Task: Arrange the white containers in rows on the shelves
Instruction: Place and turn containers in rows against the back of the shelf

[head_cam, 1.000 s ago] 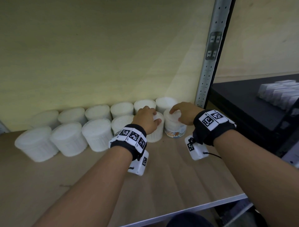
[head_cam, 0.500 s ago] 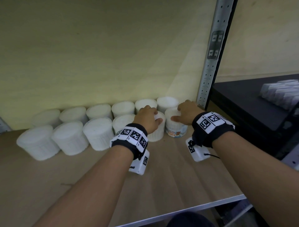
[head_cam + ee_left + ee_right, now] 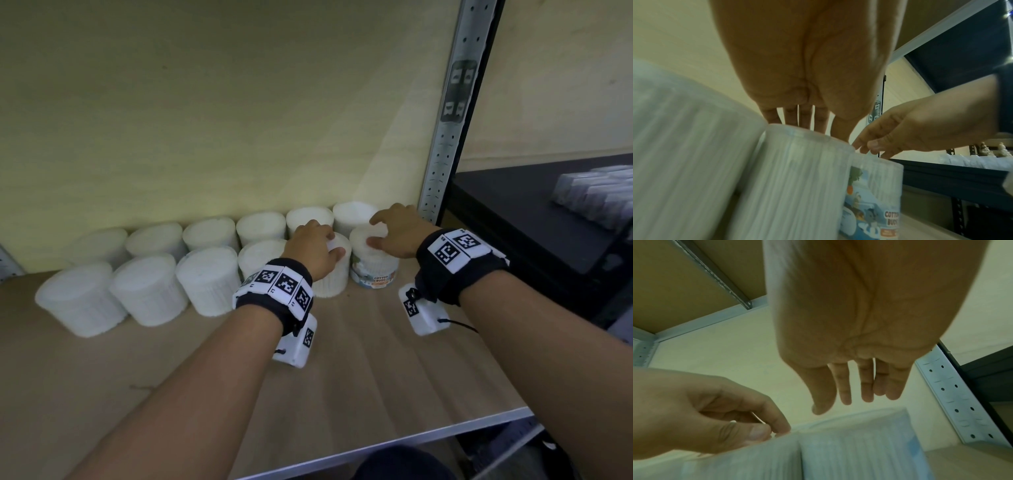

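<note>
White round containers stand in two rows on the wooden shelf (image 3: 376, 377), several in the back row (image 3: 260, 228) and several in front (image 3: 147, 291). My left hand (image 3: 313, 250) lies over the top of a front-row container (image 3: 334, 284), its fingers and thumb curled down round the rim (image 3: 813, 128). To its right stands the end container (image 3: 375, 270), with a "Cotton Buds" label (image 3: 875, 194). My right hand (image 3: 397, 236) is spread over it with straight fingers, the tips at its top (image 3: 855, 394). These two containers stand side by side, touching.
A grey perforated upright (image 3: 445, 137) stands just right of the rows. Beyond it a black shelf (image 3: 513, 212) carries wrapped white packs (image 3: 599, 198). The pale back wall (image 3: 239, 102) is right behind the back row. The shelf's metal front edge (image 3: 411, 442) is near me.
My right hand's fingers have loosened from the labelled container's top and now lie spread over it. My left hand has stayed on its container.
</note>
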`<act>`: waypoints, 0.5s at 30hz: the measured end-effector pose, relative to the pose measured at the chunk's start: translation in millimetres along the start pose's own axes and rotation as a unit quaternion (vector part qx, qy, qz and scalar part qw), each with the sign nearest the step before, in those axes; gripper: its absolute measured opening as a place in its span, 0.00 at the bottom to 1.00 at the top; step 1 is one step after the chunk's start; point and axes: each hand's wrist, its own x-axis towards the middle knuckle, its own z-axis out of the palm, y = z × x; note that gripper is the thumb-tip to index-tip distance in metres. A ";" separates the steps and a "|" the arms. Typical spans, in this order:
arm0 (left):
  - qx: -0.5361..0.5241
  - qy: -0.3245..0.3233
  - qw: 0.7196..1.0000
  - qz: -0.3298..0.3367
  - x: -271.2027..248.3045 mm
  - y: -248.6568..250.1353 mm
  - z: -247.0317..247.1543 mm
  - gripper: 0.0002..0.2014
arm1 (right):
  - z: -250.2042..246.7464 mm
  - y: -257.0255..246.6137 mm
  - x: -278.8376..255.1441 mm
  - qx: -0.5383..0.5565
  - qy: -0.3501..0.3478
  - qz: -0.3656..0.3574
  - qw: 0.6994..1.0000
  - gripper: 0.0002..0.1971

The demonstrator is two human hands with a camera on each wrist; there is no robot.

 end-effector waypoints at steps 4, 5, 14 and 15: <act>0.001 0.002 1.000 -0.001 -0.5 0.4 0.4 0.22 | 3.7 1.0 -0.2 -0.003 -0.006 -0.006 1.000 0.30; 0.000 0.001 1.000 -0.002 -0.7 0.5 0.2 0.22 | 3.0 1.2 -0.6 0.000 -0.007 -0.011 1.000 0.29; -0.009 -0.002 1.000 0.000 -1.9 1.1 -0.9 0.22 | 1.1 4.8 -3.8 0.006 -0.015 -0.033 0.999 0.26; -0.007 -0.004 1.000 0.000 -2.1 1.5 -1.1 0.22 | 1.1 4.8 -4.1 0.004 -0.013 -0.034 0.999 0.26</act>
